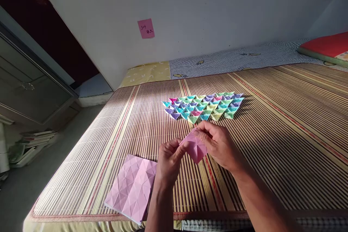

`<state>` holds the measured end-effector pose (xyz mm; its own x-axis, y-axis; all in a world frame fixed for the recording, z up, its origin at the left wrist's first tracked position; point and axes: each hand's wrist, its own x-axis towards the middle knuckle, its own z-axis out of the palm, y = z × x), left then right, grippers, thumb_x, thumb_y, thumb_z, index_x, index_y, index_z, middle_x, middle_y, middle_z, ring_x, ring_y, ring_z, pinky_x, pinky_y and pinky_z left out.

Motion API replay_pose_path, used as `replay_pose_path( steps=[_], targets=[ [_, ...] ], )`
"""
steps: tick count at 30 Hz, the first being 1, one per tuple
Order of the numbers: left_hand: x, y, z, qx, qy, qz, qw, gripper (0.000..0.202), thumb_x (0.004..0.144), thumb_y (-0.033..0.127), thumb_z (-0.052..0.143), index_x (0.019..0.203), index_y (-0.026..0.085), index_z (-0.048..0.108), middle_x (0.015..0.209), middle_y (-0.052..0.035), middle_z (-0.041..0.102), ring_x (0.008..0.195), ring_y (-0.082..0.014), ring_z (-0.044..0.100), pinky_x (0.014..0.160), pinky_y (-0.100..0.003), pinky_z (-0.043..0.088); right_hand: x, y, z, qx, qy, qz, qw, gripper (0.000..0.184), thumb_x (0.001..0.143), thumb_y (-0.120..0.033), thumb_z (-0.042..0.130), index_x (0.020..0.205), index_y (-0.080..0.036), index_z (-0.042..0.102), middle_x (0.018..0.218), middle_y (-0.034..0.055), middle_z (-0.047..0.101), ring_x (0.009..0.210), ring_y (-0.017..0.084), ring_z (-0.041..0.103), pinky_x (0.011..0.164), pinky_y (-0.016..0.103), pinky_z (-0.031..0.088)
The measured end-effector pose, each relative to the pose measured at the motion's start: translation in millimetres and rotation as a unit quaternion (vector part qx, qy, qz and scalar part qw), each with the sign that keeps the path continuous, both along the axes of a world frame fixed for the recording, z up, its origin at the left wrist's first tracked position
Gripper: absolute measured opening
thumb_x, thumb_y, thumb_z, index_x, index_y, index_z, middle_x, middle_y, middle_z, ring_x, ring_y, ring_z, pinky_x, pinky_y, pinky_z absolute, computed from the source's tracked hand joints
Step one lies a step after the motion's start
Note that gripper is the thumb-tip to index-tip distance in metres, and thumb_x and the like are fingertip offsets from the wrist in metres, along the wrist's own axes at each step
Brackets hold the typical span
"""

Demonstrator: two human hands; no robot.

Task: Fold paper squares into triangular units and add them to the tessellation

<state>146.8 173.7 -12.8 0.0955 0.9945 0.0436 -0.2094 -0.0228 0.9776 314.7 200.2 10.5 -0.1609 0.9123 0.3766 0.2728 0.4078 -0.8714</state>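
Left hand (170, 161) and right hand (220, 146) pinch the paper (196, 149) between their fingers (201, 135). Best to square its edges first, then press creases sharp

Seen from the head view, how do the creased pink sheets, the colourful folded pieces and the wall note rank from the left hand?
1. Creased pink sheets, beside the left hand.
2. Colourful folded pieces, ahead on the mat.
3. Wall note, farthest, high at the back.
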Motion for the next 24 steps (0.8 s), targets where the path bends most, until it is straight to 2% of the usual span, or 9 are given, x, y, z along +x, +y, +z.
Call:
replay_pose_path(
  steps=[3,5,9,12,15,19,22,24],
  targets=[
    [-9.3,0.9,1.3,0.013,0.029,0.009,0.999,0.034,0.09,0.044,0.069,0.07,0.018,0.075,0.069,-0.0036,0.066,0.071,-0.0156,0.057,0.073,-0.028,0.044,9.0,3.0,-0.6,0.009,-0.007,-0.009,1.0,0.024,0.096,-0.032,0.059,0.077,-0.019,0.062,0.067,-0.002,0.061,0.06,0.012,0.054,0.055,0.025,0.04],
    [-13.4,0.6,4.5,0.004,0.032,0.014,0.999,0.032,0.088,0.046,0.071,0.076,0.018,0.077,0.076,-0.0053,0.07,0.075,-0.0162,0.059,0.072,-0.027,0.044,11.7,2.9,0.8,-0.003,-0.015,0.018,1.0,0.024,0.096,-0.032,0.06,0.077,-0.019,0.063,0.068,-0.001,0.063,0.062,0.013,0.056,0.058,0.025,0.042],
    [-11.7,-2.5,8.9,-0.063,0.013,-0.04,0.997,0.031,0.069,0.043,0.089,0.077,0.016,0.075,0.074,-0.0044,0.068,0.067,-0.0148,0.058,0.065,-0.026,0.045,5.6,-2.3,5.2,-0.05,-0.021,0.109,0.992,0.021,0.094,-0.03,0.065,0.077,-0.018,0.069,0.071,0.0007,0.068,0.065,0.013,0.059,0.06,0.025,0.045],
    [-5.2,-4.1,5.7,-0.096,0.021,-0.051,0.994,0.034,0.064,0.041,0.092,0.071,0.015,0.072,0.068,-0.0036,0.066,0.062,-0.0148,0.058,0.06,-0.026,0.044,-1.1,-5.5,6.1,-0.087,-0.018,0.14,0.986,0.025,0.092,-0.034,0.069,0.072,-0.018,0.068,0.065,-0.0009,0.065,0.059,0.011,0.056,0.054,0.024,0.042],
    [0.8,-3.8,3.2,-0.098,0.007,-0.041,0.994,0.033,0.061,0.038,0.094,0.069,0.014,0.073,0.065,-0.0026,0.065,0.062,-0.0144,0.058,0.061,-0.025,0.045,-1.9,-4.3,4.9,-0.111,0.005,0.138,0.984,0.025,0.089,-0.036,0.073,0.073,-0.018,0.068,0.064,-0.0013,0.064,0.058,0.011,0.056,0.054,0.024,0.043],
    [5.3,-2.2,4.7,-0.097,-0.072,-0.009,0.993,0.029,0.064,0.034,0.093,0.071,0.014,0.074,0.067,-0.0028,0.068,0.065,-0.0142,0.06,0.065,-0.025,0.046,3.3,1.1,2.9,-0.119,0.052,0.114,0.985,0.022,0.086,-0.039,0.075,0.086,-0.017,0.071,0.078,0.0031,0.07,0.069,0.014,0.063,0.06,0.025,0.049],
    [4.9,-1.1,5.0,-0.085,-0.124,0.027,0.988,0.024,0.07,0.032,0.089,0.073,0.015,0.073,0.072,-0.0022,0.07,0.066,-0.0131,0.059,0.068,-0.026,0.046,4.4,2.6,1.8,-0.117,0.046,0.103,0.987,0.026,0.086,-0.042,0.074,0.081,-0.017,0.068,0.07,-0.0002,0.062,0.061,0.012,0.055,0.053,0.023,0.043],
    [3.5,-1.0,5.4,-0.081,-0.132,0.02,0.988,0.024,0.069,0.031,0.089,0.071,0.015,0.072,0.07,-0.0009,0.068,0.064,-0.0123,0.057,0.068,-0.026,0.045,3.1,2.0,1.1,-0.107,0.047,0.093,0.989,0.03,0.086,-0.043,0.073,0.074,-0.017,0.066,0.065,-0.0022,0.056,0.058,0.011,0.049,0.05,0.022,0.039]
  ],
)
